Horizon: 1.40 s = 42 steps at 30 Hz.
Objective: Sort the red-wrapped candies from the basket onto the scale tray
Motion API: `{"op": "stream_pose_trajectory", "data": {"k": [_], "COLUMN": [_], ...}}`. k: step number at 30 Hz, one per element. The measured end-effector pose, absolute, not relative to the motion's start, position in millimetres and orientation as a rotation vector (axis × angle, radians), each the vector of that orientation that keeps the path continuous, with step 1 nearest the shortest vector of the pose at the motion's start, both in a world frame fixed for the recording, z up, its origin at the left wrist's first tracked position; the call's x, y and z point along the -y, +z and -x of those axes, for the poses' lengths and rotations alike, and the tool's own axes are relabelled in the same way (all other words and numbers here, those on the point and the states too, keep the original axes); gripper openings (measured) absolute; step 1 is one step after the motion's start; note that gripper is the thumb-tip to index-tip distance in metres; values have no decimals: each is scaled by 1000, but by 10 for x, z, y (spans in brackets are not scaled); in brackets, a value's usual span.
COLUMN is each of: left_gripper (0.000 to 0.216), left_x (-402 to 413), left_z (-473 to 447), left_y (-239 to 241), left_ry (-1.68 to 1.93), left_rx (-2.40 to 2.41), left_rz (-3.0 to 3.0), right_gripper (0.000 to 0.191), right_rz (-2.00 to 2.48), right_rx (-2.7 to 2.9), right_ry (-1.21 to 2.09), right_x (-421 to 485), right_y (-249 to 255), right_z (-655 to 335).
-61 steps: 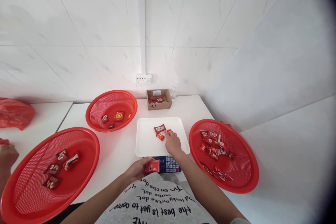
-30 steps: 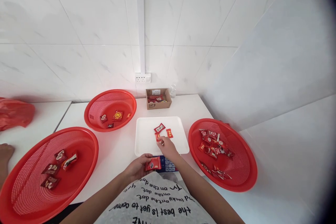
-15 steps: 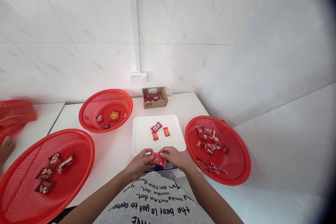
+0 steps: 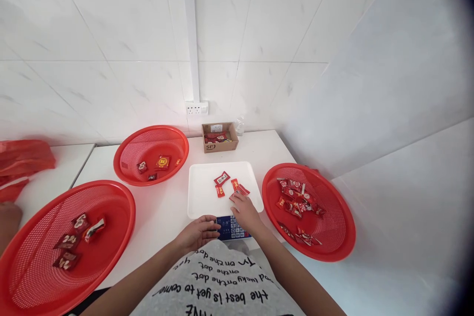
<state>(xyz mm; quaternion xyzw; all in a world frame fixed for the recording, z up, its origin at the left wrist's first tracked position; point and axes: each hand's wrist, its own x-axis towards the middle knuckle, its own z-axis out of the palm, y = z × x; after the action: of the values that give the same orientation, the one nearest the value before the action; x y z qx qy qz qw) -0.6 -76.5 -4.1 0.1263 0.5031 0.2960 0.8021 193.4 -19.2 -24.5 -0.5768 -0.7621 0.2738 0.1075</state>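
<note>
My right hand (image 4: pixel 245 213) reaches over the white weighing tray (image 4: pixel 200 200), its fingers closed on a red snack packet (image 4: pixel 243 189) that they partly cover. Close by on the tray lie a red packet with a white label (image 4: pixel 222 178) and two small red-orange packets, one at the middle (image 4: pixel 219 191) and one (image 4: pixel 234 183) beside the held packet. My left hand (image 4: pixel 200 233) is empty, fingers apart, by the left end of the scale's blue keypad (image 4: pixel 226 227). My right forearm and hand hide part of the tray's near right corner.
A red basket of packets (image 4: pixel 348 227) stands on the right. Two more red baskets, one behind (image 4: pixel 122 150) and one nearer (image 4: pixel 128 237), hold a few packets on the left. An open cardboard box (image 4: pixel 221 146) sits by the wall. Another person's arm (image 4: pixel 9 222) shows far left.
The red packet went from between both my hands to the tray's right side in my right hand. My left hand let go of it, uncovering the keypad.
</note>
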Motion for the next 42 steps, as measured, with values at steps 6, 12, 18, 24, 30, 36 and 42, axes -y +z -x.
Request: {"op": "stream_pose_trajectory", "data": {"k": [6, 12, 18, 24, 30, 36, 42], "left_gripper": [44, 39, 37, 36, 35, 33, 38], "left_x": [782, 803, 794, 807, 827, 833, 829], "left_z": [45, 46, 26, 44, 69, 74, 74], "left_y": [-142, -182, -225, -276, -275, -318, -330], "left_ry": [649, 654, 637, 636, 641, 648, 633], "left_rx": [-1050, -1064, -1071, -1070, -1063, -1050, -1062], "left_rz": [-266, -260, -258, -258, -259, -256, -253], "right_gripper": [43, 46, 37, 34, 29, 22, 22], "right_rz": [1791, 1972, 1976, 2024, 2074, 1923, 1558], "right_rx": [2260, 2269, 2195, 2237, 2223, 2010, 1915], "right_ry": [615, 569, 738, 717, 611, 703, 771], "right_x": [211, 203, 249, 168, -17, -128, 28], "right_y": [-255, -177, -135, -98, -114, -199, -311], "right_z": [-1900, -1969, -1895, -1896, -1842, -1728, -1947]}}
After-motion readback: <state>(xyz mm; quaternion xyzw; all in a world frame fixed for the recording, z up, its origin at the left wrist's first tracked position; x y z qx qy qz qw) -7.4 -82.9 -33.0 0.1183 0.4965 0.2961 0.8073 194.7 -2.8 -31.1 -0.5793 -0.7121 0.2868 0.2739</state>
